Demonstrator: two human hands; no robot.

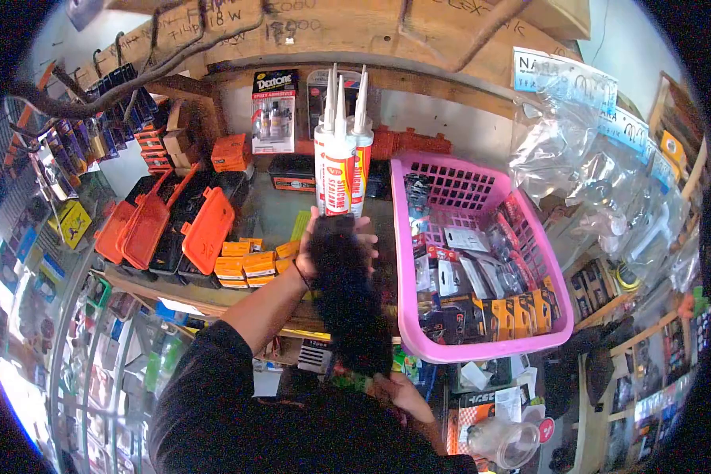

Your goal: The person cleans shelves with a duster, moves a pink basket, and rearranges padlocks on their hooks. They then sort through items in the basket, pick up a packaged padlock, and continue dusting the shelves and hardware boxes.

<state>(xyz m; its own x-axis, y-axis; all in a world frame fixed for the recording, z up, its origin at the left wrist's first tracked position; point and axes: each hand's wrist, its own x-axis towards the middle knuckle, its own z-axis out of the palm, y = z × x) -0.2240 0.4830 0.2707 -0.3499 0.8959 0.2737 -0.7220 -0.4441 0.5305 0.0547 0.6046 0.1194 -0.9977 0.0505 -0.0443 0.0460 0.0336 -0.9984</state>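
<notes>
Crowded shop shelving, with a pink basket (494, 348) and silicone tubes (336, 170) at the middle.
Three tubes stand upright together, nozzles up, left of the basket, and the left hand (308, 246) is at their lower ends, thumb on one side and fingers showing on the other; a black duster (351, 296) covers its palm, so I cannot tell whether it grips them. Right hand (407, 399), lower down, has its fingers closed at the duster's near end, though that spot is dark. Orange-lidded bins (211, 225) and small orange boxes (249, 268) lie left of the tubes; a Dextone pack (272, 118) hangs behind. Packets (466, 272) fill the basket, clear bags (557, 158) hang at its right, and a clear tub (517, 444) is below.
</notes>
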